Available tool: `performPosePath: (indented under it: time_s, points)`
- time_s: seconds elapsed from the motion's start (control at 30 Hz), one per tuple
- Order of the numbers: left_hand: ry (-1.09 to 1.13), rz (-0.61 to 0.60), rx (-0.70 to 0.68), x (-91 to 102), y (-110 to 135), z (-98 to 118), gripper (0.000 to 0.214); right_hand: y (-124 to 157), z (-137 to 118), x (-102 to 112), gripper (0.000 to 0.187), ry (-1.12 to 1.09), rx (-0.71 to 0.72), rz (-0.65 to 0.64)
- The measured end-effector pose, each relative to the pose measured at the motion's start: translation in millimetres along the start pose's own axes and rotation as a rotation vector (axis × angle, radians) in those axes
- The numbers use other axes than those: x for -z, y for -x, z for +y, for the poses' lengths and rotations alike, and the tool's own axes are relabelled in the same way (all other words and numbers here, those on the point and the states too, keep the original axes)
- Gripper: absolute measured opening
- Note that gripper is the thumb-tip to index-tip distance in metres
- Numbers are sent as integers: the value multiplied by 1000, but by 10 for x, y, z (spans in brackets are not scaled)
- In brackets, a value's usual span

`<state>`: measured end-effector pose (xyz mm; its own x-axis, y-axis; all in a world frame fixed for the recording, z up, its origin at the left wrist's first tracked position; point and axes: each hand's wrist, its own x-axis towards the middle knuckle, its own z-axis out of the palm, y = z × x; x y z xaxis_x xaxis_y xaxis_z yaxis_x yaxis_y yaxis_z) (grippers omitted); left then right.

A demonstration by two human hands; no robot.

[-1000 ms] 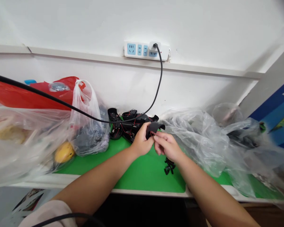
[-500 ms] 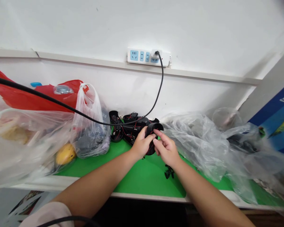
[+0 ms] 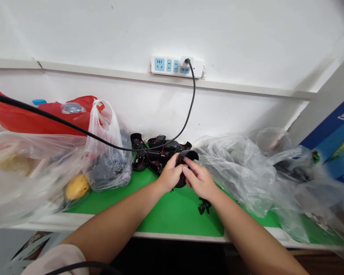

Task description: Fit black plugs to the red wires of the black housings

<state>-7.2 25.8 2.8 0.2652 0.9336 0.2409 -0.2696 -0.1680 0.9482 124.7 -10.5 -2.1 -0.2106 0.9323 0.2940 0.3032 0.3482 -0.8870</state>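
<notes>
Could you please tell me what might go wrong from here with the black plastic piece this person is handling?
The black plastic housing, held between the left hand and right hand, could snag the thin red wires on the black parts behind it. The small black parts on the green mat lie just below the right hand and might get knocked.

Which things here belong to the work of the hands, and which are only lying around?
In the work: left hand, right hand, curved black plastic shell, black shells with red wires, small black parts.
Lying around: power strip, black cable, clear plastic bag, red bag.
</notes>
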Motion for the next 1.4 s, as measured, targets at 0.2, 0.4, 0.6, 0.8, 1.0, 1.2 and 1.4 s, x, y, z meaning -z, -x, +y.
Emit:
performPosePath:
  time_s: [0.2,0.4,0.6,0.8,1.0,1.2,1.4]
  points:
    - [276,112,330,-18,11,116,30,41,-77,98,41,-104,138,224]
    - [320,64,417,18,-7,205,31,-148,13,357,41,-269,22,459]
    - [313,63,449,42,-32,218,25,-233,151,615,36,142,-214,-20]
    - [329,-8,505,54,-22,251,27,-173,228,708,15,524,-151,-452]
    - [352,-94,568,62,2,236,28,-168,220,723,17,518,-194,-579]
    - [329,-170,524,57,34,266,29,-161,243,671,16,559,-207,-610]
    - [385,-205,507,62,55,311,30,-133,183,628,12,583,-166,-604]
